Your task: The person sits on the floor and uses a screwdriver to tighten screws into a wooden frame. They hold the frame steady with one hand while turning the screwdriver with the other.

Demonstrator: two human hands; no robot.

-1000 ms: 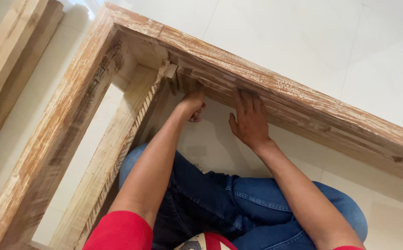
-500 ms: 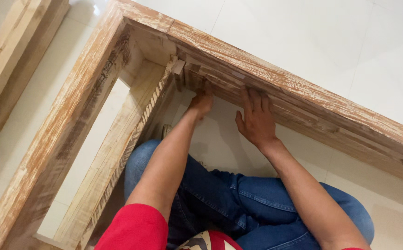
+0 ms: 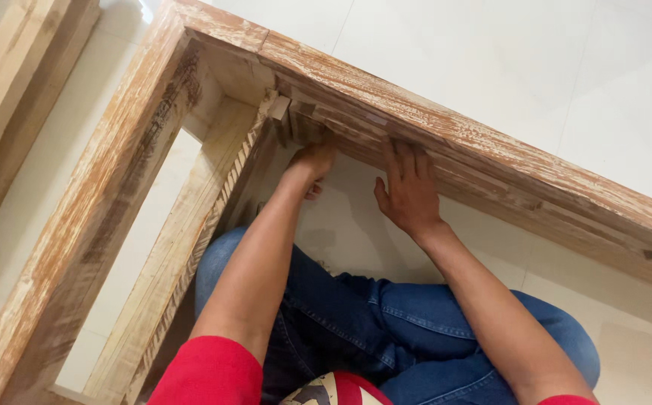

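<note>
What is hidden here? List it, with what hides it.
- Head view: left hand is curled under the wooden frame; whether it grips anything cannot be told.
- Right hand: fingertips tucked behind the frame's ledge.
- Frame's far ends: cut off by picture edges.

We take this for a room in a home or a small joinery workspace rather than a fitted workshop. We see a floor of large, glossy, pale cream tiles (image 3: 536, 67) with thin grout lines, and the work is done directly on it. A big, rough, whitewashed timber frame (image 3: 483, 161) with worn brown patches lies flat on those tiles, with more pale planed wooden beams (image 3: 11, 97) stacked beside it at the left. We sit cross-legged in blue jeans (image 3: 386, 322) inside the frame
</note>
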